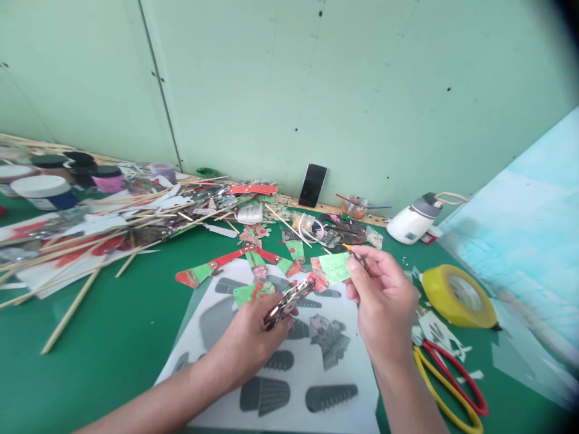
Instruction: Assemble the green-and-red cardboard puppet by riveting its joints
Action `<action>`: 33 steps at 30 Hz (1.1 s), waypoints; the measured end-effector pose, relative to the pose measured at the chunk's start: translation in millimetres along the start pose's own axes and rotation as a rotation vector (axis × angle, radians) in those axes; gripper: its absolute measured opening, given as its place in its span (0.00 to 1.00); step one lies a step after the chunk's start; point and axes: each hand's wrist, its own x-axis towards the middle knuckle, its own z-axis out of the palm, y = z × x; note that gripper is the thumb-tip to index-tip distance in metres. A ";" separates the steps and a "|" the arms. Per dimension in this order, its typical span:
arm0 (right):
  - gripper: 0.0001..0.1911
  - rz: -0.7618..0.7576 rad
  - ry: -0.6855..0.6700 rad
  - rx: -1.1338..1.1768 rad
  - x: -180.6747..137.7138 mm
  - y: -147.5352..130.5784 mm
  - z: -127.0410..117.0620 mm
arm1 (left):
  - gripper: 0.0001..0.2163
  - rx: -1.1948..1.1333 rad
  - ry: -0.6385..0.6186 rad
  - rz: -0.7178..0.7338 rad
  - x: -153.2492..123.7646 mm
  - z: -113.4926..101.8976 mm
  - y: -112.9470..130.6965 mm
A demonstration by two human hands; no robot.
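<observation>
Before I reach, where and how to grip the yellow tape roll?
Pinch the near rim of the yellow tape roll, from above: it seems to lie flat with its hole facing up, so a grip across the ring wall should fit.

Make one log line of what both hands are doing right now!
left hand: holding metal tool | right hand: holding green-and-red piece | tool tip: by piece's red end | on table: printed sheet

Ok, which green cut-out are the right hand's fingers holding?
The green cut-out with the red left end, beside the metal tool; the right hand pinches it, while other green pieces sit farther left.
</observation>
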 end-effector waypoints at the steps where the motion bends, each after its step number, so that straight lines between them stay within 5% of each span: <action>1: 0.11 0.000 0.000 0.001 -0.2 -0.1 0.1 | 0.08 0.002 0.002 0.003 -0.1 0.1 -0.4; 33: 0.10 -0.105 -0.007 -0.093 -4.6 -14.1 -0.2 | 0.08 0.108 0.068 0.085 2.5 -0.8 -2.5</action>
